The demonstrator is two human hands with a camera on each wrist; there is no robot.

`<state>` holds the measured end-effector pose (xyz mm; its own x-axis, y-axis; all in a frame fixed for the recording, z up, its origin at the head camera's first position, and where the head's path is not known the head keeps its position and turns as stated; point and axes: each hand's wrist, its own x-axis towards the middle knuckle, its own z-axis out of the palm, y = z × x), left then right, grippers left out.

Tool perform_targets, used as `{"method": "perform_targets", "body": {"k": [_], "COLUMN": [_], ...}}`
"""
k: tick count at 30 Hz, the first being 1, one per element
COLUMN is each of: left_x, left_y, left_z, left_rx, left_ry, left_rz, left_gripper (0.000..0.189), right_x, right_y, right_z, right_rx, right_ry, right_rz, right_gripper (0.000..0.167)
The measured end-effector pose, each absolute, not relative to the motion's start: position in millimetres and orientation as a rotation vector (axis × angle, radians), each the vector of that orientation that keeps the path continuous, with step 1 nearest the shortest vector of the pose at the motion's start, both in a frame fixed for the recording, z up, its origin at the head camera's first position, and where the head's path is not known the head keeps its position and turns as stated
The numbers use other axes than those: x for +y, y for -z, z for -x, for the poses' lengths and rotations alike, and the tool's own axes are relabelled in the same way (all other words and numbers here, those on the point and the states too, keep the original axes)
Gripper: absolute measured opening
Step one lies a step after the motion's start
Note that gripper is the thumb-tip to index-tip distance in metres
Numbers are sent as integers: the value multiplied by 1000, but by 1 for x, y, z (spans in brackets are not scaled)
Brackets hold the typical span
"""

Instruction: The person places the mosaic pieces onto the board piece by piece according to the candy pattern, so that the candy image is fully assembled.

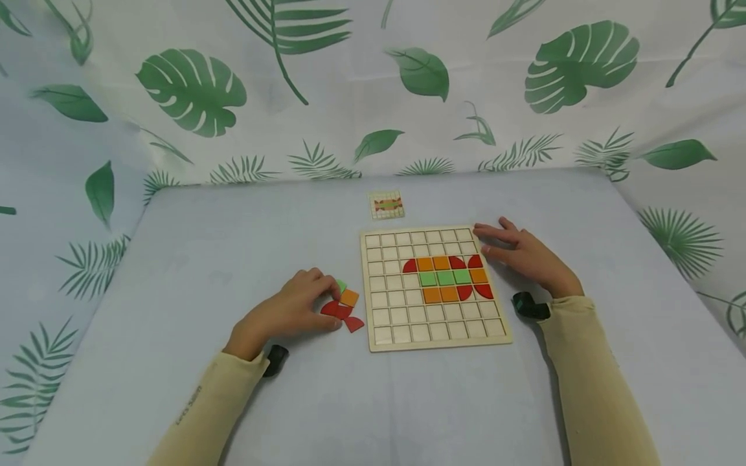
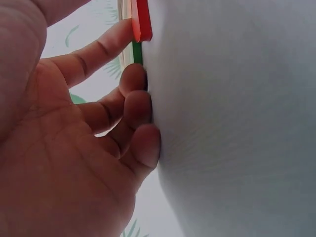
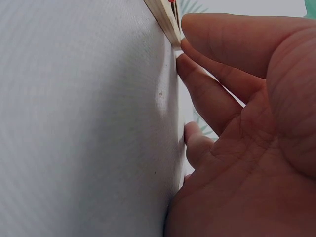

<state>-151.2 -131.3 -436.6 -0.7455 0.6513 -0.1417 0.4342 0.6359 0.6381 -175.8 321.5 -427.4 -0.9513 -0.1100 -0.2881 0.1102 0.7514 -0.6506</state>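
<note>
My left hand (image 1: 294, 304) is over a small pile of loose tiles at the board's left, thumb and index finger apart around red quarter-round tiles (image 1: 337, 310). In the left wrist view, the index fingertip is at a red tile (image 2: 141, 22), and the other fingers bend down to the cloth. An orange square tile (image 1: 349, 298), a partly hidden green tile (image 1: 341, 285) and another red tile (image 1: 353, 324) lie beside them. My right hand (image 1: 527, 259) rests at the upper right edge of the wooden grid board (image 1: 396, 317), fingers extended, holding nothing.
Orange squares (image 1: 432, 296), green squares (image 1: 445, 277) and red quarter-rounds (image 1: 410, 266) fill part of the grid's middle and right. Behind the board lies a small pattern card (image 1: 386, 205) with a similar figure. A leaf-print cloth (image 1: 350, 97) hangs behind the pale tabletop (image 1: 233, 226).
</note>
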Motion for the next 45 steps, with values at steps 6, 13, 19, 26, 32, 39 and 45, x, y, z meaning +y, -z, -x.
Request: {"method": "perform_targets", "body": {"k": [6,13,19,26,32,39,45], "left_x": [-134,-139,-140,-139,-140,-137,-130], "left_y": [434,434,434,432,431,436,438], "left_z": [151,153,154,155,155,159,159], "left_rx": [2498,2463,2459,2454,2444,2450,2524], "left_ry": [-821,-820,-826,-836,-859,-1034,-1045], "left_rz": [-875,-838,-858,-873,-828,-757,-753], "left_gripper": [26,23,23,20,25,30,36], "right_x": [321,320,321,322,324,325,324], "right_y": [427,427,429,429,430,431,432], "right_z": [175,176,177,178,179,179,179], "right_rx": [2640,2640,2644,2639,2647,2650,2647], "right_ry": [1013,1013,1018,1025,1029,1021,1019], "right_rz": [-2,2,-1,-3,31,45,25], "right_gripper": [61,60,59,59,59,59,59]}}
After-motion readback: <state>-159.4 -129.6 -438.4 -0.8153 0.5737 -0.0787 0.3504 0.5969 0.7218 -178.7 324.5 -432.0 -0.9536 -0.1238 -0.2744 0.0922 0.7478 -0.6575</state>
